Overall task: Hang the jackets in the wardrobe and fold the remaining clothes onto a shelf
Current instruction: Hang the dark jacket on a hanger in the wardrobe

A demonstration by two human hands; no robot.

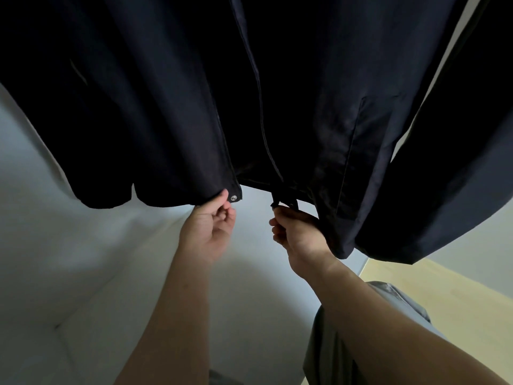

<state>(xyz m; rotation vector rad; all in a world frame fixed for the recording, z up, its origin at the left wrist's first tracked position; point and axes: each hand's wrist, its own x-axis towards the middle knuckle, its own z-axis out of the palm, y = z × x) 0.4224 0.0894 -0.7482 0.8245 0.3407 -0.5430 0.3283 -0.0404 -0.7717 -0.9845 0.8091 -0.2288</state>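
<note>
Head view: the left hand's thumb and curled fingers [223,202] pinch the bottom hem corner of a dark navy fabric jacket [155,107], just beside a small round silver snap button [233,198]. The right hand [298,234] curls its fingers around the dark zip end [284,200] at the hem of the other front panel. The left hand [211,232] stays apart from it, so the front is open between them. The jacket hangs above both hands inside a white-walled wardrobe compartment [83,273]. Grey trousers [327,345] and pale wooden floor [449,307] show lower right.
</note>
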